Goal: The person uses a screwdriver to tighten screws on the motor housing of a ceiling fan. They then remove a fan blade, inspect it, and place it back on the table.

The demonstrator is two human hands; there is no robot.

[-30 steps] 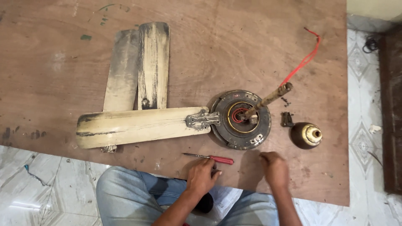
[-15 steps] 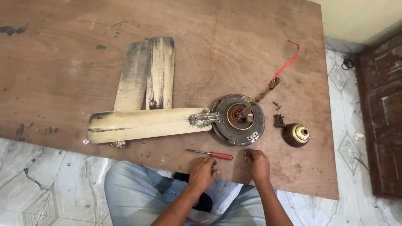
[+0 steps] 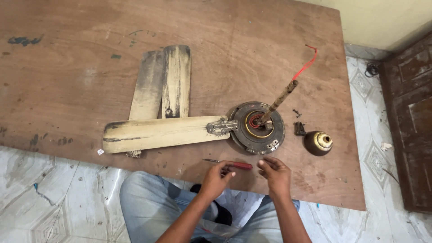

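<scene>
A dirty ceiling fan motor [image 3: 257, 127] lies on a brown wooden board [image 3: 225, 49], with a rusty down rod [image 3: 279, 101] and red wire [image 3: 308, 63] sticking up from it. One cream blade [image 3: 157, 133] is still bolted to the motor; two loose blades [image 3: 164, 83] lie behind it. A red-handled screwdriver [image 3: 231, 164] rests near the board's front edge. My left hand [image 3: 216, 177] has its fingertips at the screwdriver's handle. My right hand [image 3: 275, 173] hovers just in front of the motor, fingers curled; I cannot tell whether it holds something small.
A brass-coloured canopy cup [image 3: 318, 143] and a small dark metal part [image 3: 299, 129] with screws [image 3: 297, 112] lie right of the motor. The board rests on a patterned tile floor [image 3: 54, 193]. A dark wooden door [image 3: 411, 121] stands at the right. My knees in jeans [image 3: 148, 202] are below.
The view has shifted, so the board sits further left and lower in frame. Both hands have lifted slightly from the board edge; the left hand has reached the screwdriver handle.
</scene>
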